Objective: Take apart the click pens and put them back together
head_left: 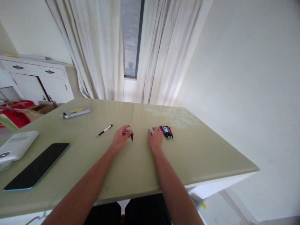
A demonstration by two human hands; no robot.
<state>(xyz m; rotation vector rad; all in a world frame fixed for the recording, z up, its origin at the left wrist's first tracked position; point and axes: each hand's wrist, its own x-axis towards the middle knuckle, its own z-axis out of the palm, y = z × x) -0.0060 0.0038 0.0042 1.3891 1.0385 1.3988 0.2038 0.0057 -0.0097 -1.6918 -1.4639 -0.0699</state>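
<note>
My left hand [120, 137] has its thumb and fingers closed on a black pen with a pale end [131, 135], its tip pointing down toward the table. On its left side a white-and-black pen [105, 130] lies slanted by itself. My right hand [156, 137] is low over the table, thumb and fingertips around a teal-and-black pen [150, 132], partly hidden by the hand. Just right of that hand, a row of several pens [167, 132] in pink, blue, white, teal and black lies side by side.
On the greenish table [131, 168], a dark-screened tablet [37, 165] and a white device [18, 145] lie at the left. A long, narrow open box [76, 113] rests toward the back left. Curtains [103, 56] hang behind the table; a wall [246, 87] stands at the right.
</note>
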